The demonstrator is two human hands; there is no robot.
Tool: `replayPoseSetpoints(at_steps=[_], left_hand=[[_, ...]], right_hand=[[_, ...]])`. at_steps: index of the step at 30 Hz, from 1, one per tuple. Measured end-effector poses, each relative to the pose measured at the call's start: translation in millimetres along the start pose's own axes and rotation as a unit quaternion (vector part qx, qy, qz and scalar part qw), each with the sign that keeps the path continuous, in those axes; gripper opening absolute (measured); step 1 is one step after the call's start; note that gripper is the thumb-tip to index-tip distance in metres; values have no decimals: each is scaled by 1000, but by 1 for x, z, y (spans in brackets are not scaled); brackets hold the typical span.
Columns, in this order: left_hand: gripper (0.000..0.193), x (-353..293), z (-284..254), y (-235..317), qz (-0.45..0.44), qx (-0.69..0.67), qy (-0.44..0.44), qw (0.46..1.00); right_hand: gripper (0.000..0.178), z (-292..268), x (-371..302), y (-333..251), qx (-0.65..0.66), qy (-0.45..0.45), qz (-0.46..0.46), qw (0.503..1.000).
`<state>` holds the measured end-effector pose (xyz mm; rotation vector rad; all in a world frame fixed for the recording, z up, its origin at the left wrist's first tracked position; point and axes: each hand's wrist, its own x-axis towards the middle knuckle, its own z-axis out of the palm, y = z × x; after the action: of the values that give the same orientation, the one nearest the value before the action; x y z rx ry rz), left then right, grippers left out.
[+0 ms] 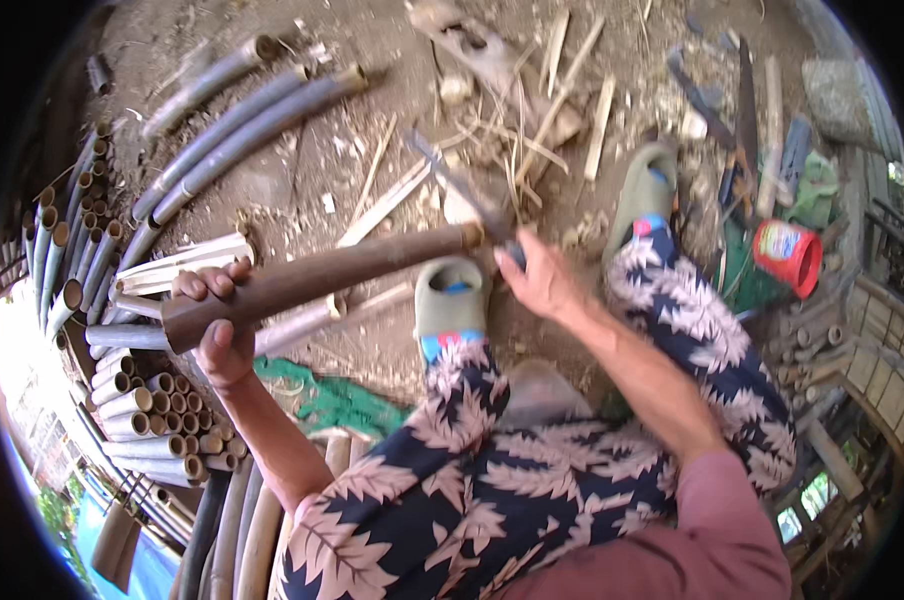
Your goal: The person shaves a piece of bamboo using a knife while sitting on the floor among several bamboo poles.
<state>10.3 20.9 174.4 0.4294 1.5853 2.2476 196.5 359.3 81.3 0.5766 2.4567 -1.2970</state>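
My left hand is wrapped round the near end of a thick brown bamboo pole, which slants up to the right over my left foot. Its far end is pale and roughly cut. My right hand is closed on the dark handle of a long knife. The blade points up and left, passing close to the pole's far end; whether it touches the pole I cannot tell. Split pale bamboo strips lie on the ground beyond the pole.
Cut bamboo tubes are stacked at the left, and long dark poles lie at the far left. A red container, a saw and a green net bag are on the right. Green netting lies near my left leg.
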Motion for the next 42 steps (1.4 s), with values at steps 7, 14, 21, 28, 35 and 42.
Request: replayPoseSetpoints(at_steps=[7,14,21,28,35,42], left_hand=[[61,6,-9,15,-42,79,-96,991],[47,10,25,-17,14,-96,249,964],[28,11,34,-20,34,43,355,933],[26,13,37,-18,35,32,305,951],[39,17,35,-15,33,61,284,956],[45,2,4,-10,23,-19,117,993]], right_hand=[[37,12,7,11,-74,-36,-11,997],[32,20,-5,28,-40,25,12,999],[34,11,-5,-31,108,210,-223,946],[33,10,3,-8,0,93,-121,988],[34,16,4,16,-92,-34,24,995],[38,10,2,-31,144,225,-214,939]])
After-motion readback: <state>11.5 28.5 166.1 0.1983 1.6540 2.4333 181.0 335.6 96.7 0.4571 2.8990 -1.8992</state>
